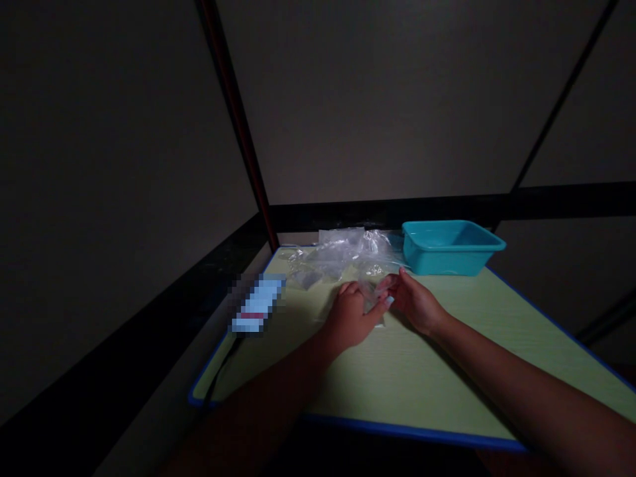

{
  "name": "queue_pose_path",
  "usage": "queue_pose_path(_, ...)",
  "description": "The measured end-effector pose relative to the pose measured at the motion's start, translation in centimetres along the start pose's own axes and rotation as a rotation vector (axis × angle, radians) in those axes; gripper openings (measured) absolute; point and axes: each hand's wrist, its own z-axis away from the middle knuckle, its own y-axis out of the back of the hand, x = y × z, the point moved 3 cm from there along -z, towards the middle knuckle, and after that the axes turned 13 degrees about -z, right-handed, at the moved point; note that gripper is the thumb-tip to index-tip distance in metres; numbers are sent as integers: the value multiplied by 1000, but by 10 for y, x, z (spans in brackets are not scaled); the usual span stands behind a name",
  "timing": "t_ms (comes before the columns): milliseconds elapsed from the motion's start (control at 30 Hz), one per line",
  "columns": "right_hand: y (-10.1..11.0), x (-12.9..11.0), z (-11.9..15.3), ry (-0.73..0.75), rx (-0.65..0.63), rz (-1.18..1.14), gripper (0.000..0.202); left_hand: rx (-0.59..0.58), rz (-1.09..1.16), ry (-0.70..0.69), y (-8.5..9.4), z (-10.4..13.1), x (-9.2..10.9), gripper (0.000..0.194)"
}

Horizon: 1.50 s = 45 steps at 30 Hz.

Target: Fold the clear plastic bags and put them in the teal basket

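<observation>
A clear plastic bag [368, 289] lies on the pale green table, partly covered by my hands. My left hand [348, 315] rests over its left part, fingers bent down onto it and thumb stretched toward the right. At the bag's right side, my right hand [417, 303] has its fingers and thumb curled around a bit of the thin plastic. Both hands are close together, and the exact grip of the fingertips is hard to make out in the dim light. Just beyond them lies a loose pile of clear plastic bags [338, 252], crumpled and overlapping.
A turquoise plastic basin [442, 260] stands at the table's back right. On the left edge lies a phone [259, 305] with a blurred lit screen and a dark cable [223, 368]. The table [397, 384] has a blue rim, with walls behind and left.
</observation>
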Motion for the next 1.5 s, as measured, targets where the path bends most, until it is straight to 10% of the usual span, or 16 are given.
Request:
queue_pose_path(400, -4, 6, 1, 82, -244, 123, 63, 299, 60, 186, -7, -12, -36, 22)
queue_pose_path(600, -1, 4, -2, 163, -195, 286, 59, 261, 123, 156, -11, -14, -45, 24)
queue_pose_path(867, -7, -10, 8, 649, -125, 963, 35, 152, 562, 304, -8, -14, -49, 22)
queue_pose_path(1100, -16, 7, 17, 313, -238, 1339, 97, -7, 935, 688, -7, -10, -48, 28)
queue_pose_path(1500, -17, 26, 17, 169, -216, 1464, 85, 6, 851, 684, -3, -12, -57, 23)
